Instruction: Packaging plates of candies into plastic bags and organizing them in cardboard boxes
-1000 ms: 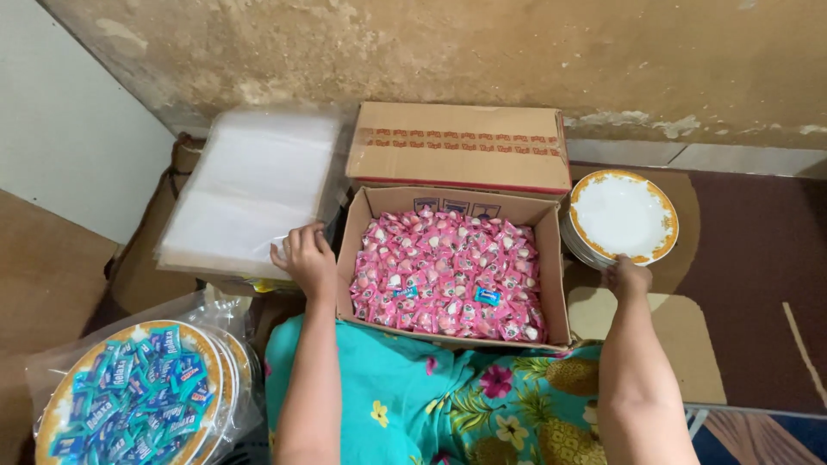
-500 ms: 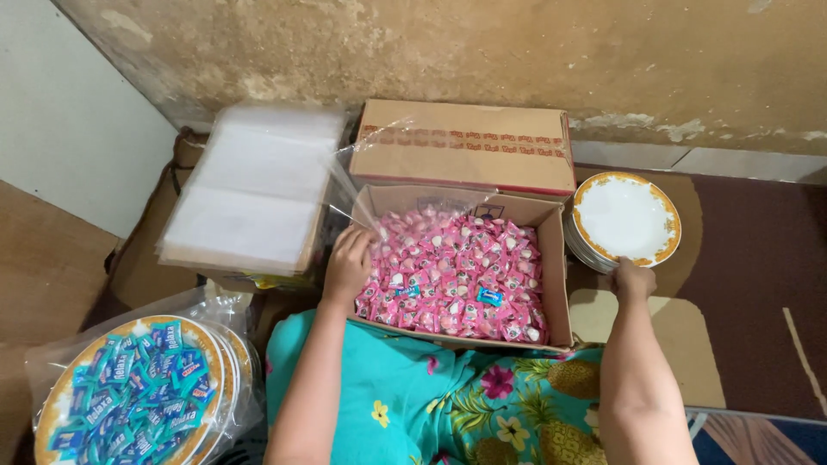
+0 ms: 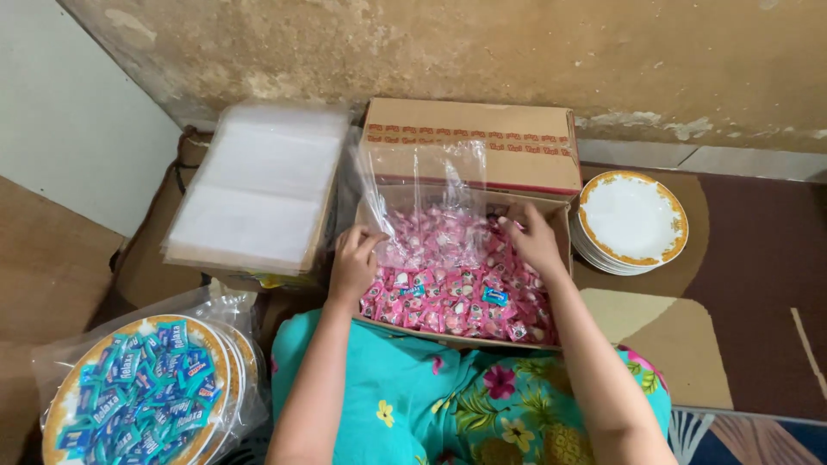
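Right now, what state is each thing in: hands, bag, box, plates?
Left hand: pinching the clear plastic bag's edge.
Right hand: at the bag's other side, over the candies; grip unclear.
Clear plastic bag: held up, looks empty.
Cardboard box: flaps open, full of pink wrapped candies.
Stack of clear bags: flat, piled.
White plates: stacked, empty.
Plate of blue candies: loaded, inside a plastic bag.
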